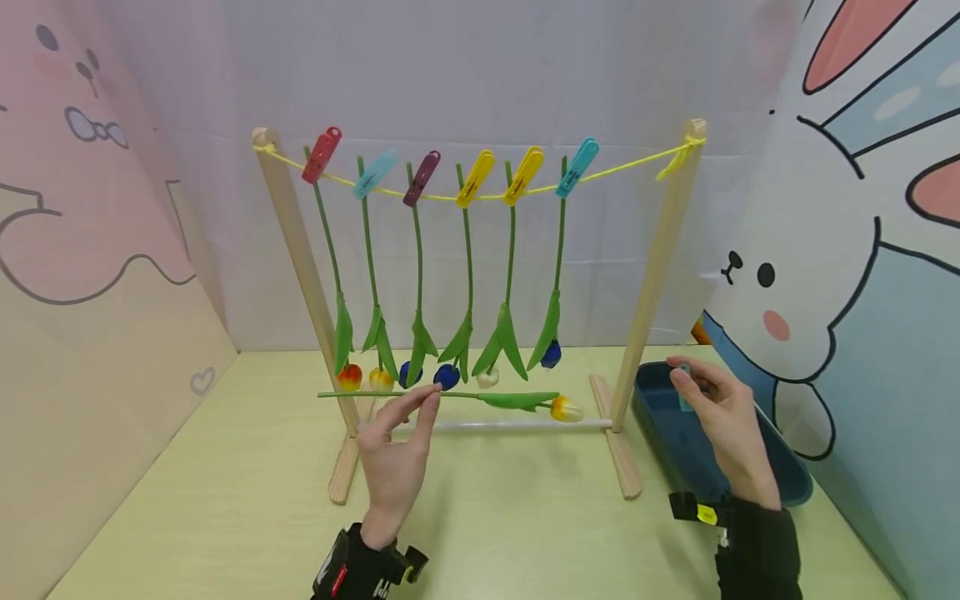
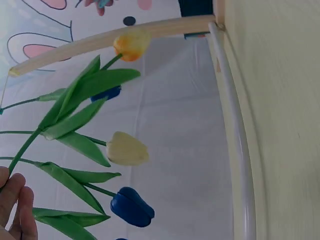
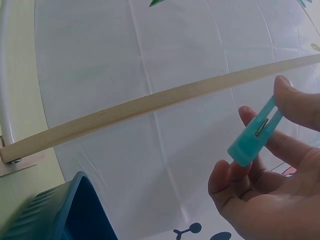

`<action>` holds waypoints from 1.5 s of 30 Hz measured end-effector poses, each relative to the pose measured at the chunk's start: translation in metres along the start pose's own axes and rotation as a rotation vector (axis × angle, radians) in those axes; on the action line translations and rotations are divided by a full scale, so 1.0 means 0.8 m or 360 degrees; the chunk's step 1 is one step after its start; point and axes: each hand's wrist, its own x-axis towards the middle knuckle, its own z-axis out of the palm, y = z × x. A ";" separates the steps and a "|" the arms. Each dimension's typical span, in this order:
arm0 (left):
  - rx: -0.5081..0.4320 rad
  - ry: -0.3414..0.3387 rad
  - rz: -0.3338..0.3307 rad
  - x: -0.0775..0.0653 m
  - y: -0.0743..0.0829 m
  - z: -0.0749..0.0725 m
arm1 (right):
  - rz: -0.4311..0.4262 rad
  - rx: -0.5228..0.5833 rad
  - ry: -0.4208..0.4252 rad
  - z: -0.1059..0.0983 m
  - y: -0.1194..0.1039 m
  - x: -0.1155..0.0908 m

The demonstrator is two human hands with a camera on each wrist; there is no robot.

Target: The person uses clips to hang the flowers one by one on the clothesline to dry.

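My left hand (image 1: 397,458) pinches the green stem of an artificial tulip (image 1: 519,401) between thumb and fingers. The tulip lies level in the air, its yellow and white bloom (image 2: 132,44) toward the right, in front of the hanging flowers. Over at the right, my right hand (image 1: 726,417) holds a teal clothespin (image 3: 252,137) by thumb and fingers, above a dark blue basket (image 1: 797,490). Several tulips hang bloom down from a yellow line (image 1: 618,171), each under a clothespin, such as the red clothespin (image 1: 322,156) and the blue clothespin (image 1: 577,167).
Two wooden posts (image 1: 654,279) carry the line and stand on wooden feet (image 1: 617,442). A white bar (image 1: 510,426) joins the posts low down, above the pale tabletop (image 1: 517,517). Behind hangs a white sheet (image 1: 480,75), with cartoon-printed panels (image 1: 915,358) at both sides.
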 end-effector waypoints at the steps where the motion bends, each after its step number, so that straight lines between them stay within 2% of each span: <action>1: -0.0084 -0.0010 -0.0049 0.001 0.002 -0.001 | -0.0002 0.0010 0.0000 0.000 0.000 0.000; 4: -0.0321 -0.0030 -0.0155 0.002 0.005 -0.003 | -0.0006 0.0048 0.0005 0.001 0.000 0.000; 5: -0.0427 -0.0025 -0.0125 -0.001 -0.005 0.000 | -0.0012 0.0045 0.0008 0.002 0.000 0.000; 6: -0.0490 -0.0023 -0.0129 -0.001 -0.005 0.000 | -0.0018 0.0033 0.0007 0.002 0.000 0.000; 11: -0.0709 -0.0013 -0.0184 -0.002 -0.006 0.000 | -0.0034 -0.0064 0.0002 0.002 0.001 0.001; 12: -0.0704 -0.0017 -0.0241 0.002 0.006 -0.002 | -0.0033 -0.0075 0.0003 0.002 0.001 0.001; 17: -0.0755 -0.0090 -0.0294 -0.001 0.013 0.001 | -0.0039 -0.0029 0.0019 0.004 0.002 0.001; 18: -0.0765 -0.0124 -0.0260 -0.004 0.008 0.002 | -0.0044 -0.0005 0.0026 0.005 0.002 0.000; 23: -0.0792 -0.0205 -0.0238 -0.012 0.005 0.008 | -0.0055 0.0197 0.0095 0.008 0.001 -0.001; 24: -0.0799 -0.0228 -0.0202 -0.014 -0.002 0.010 | -0.0055 0.0233 0.0120 0.008 0.001 -0.001; 30: -0.0732 -0.0295 -0.0222 -0.015 0.009 0.014 | -0.0061 0.0385 0.0308 0.015 -0.004 0.003; 31: -0.0708 -0.0293 -0.0249 -0.013 0.017 0.014 | -0.0060 0.0407 0.0334 0.017 -0.005 0.004; 34: -0.0668 -0.0320 -0.0240 -0.014 0.017 0.018 | -0.0054 0.0436 0.0405 0.023 -0.009 0.004; 35: -0.0663 -0.0328 -0.0226 -0.015 0.016 0.020 | -0.0054 0.0437 0.0420 0.024 -0.010 0.004; 39: -0.0694 -0.0388 -0.0066 -0.022 -0.014 0.039 | -0.0083 0.0442 0.0458 0.030 -0.014 0.006; 42: -0.0703 -0.0449 0.0041 -0.027 -0.047 0.058 | -0.0126 0.0477 0.0472 0.031 -0.016 0.008; 43: -0.0703 -0.0458 0.0049 -0.027 -0.052 0.064 | -0.0149 0.0492 0.0473 0.031 -0.017 0.009; 44: -0.0699 -0.0478 0.0042 -0.023 -0.046 0.068 | -0.0172 0.0501 0.0474 0.031 -0.018 0.011; 45: -0.0685 -0.0493 0.0041 -0.022 -0.049 0.072 | -0.0197 0.0501 0.0472 0.031 -0.020 0.013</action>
